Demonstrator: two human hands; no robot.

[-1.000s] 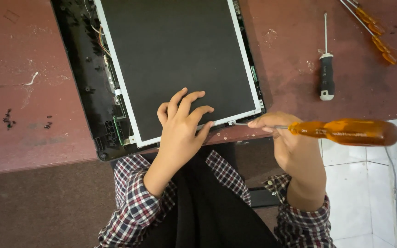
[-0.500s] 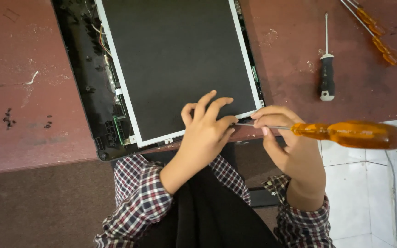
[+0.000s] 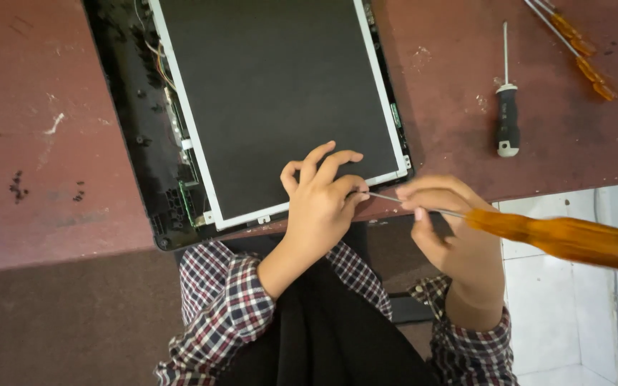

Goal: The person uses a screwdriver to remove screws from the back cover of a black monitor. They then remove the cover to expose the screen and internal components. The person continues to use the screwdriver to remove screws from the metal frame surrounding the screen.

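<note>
The orange-handled screwdriver (image 3: pixel 559 238) lay across the table's near edge, its shaft pinched in the curled fingers of the right hand (image 3: pixel 441 214), tip at the dark screen panel (image 3: pixel 280 100). The left hand (image 3: pixel 323 200) rested on that panel's lower corner, fingers bent, gripping nothing. A black-handled screwdriver (image 3: pixel 507 121) and two orange ones (image 3: pixel 581 50) lay apart on the red table (image 3: pixel 37 143).
</note>
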